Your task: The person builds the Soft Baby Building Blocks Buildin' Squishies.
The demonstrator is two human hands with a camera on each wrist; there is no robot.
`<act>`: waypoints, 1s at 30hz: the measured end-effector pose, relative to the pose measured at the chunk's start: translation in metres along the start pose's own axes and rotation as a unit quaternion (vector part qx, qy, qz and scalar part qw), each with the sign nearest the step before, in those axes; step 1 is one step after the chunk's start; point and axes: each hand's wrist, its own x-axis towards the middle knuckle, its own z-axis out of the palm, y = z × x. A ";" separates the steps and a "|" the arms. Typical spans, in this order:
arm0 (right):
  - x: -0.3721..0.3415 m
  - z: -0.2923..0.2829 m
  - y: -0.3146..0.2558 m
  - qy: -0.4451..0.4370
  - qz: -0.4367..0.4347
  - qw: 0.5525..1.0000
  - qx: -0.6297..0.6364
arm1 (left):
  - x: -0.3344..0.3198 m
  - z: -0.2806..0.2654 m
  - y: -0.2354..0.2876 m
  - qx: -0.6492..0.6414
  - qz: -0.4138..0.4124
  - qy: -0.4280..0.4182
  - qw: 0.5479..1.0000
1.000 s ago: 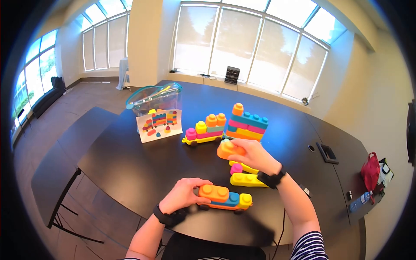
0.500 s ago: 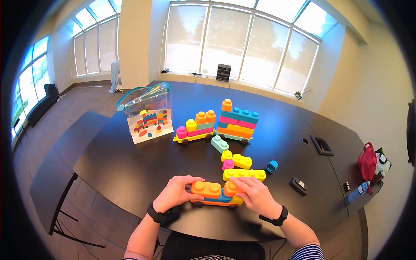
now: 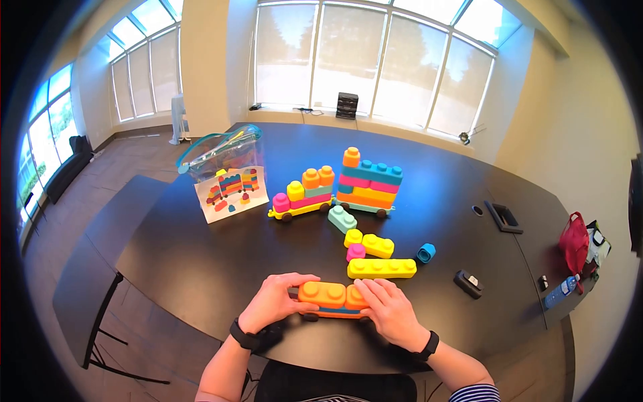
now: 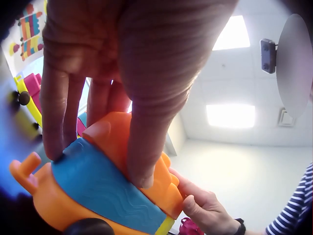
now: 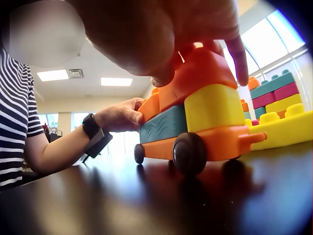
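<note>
A toy block wagon (image 5: 220,139) with an orange base and black wheels stands on the table in front of the person. A blue block (image 4: 98,183) and a yellow block (image 5: 214,108) sit on its base. My left hand (image 3: 274,303) grips the left part of the wagon, thumb on the near side of a left orange block (image 3: 321,293), fingers behind. At the other end, my right hand (image 3: 390,309) holds a right orange block (image 5: 200,73) from above, over the yellow and blue blocks. That orange block lies against the left one.
Behind the hands lie a long yellow block (image 3: 382,269), a pink block (image 3: 356,251), a mint block (image 3: 342,219) and a small blue block (image 3: 426,252). Two built wagons (image 3: 308,201) stand farther back, near a clear bag (image 3: 231,151) with a picture card (image 3: 232,195).
My right hand has brought the orange block from above the loose blocks onto the right end of the wagon. My left hand has stayed on the wagon's left part.
</note>
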 end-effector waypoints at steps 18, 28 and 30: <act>0.019 -0.028 0.032 -0.168 0.024 0.952 0.254 | -0.001 -0.003 -0.001 -0.031 -0.019 -0.010 0.999; 0.093 0.003 0.165 -0.108 0.176 0.969 0.132 | 0.000 -0.003 0.001 -0.052 -0.036 -0.017 0.998; 0.102 0.015 0.165 -0.146 0.177 0.971 0.064 | 0.000 -0.003 0.000 -0.055 -0.031 -0.016 0.998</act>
